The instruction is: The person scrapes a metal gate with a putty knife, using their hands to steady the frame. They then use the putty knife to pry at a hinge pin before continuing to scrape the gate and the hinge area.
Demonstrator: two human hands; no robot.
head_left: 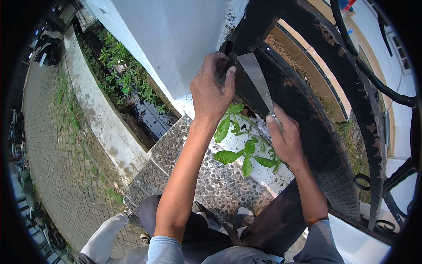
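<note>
My right hand (285,136) is closed around the handle of a putty knife (257,79). Its wide metal blade points up and left, with the broad edge against or just over the black metal gate (303,127). Beside the white pillar, my left hand (213,86) has its fingers curled around a dark part of the gate near the hinge side. What lies behind those fingers is hidden. Black paint on the gate is chipped, with rusty patches. Dark flakes speckle the white pillar (154,44) and the ledge below.
A leafy green plant (247,154) grows below my hands, beside the pebbled floor (211,176) where my feet stand. To the left run a drainage ditch (151,119), a concrete curb (94,105) and a brick-paved road (48,145). Another person's light trouser leg (103,235) shows lower left.
</note>
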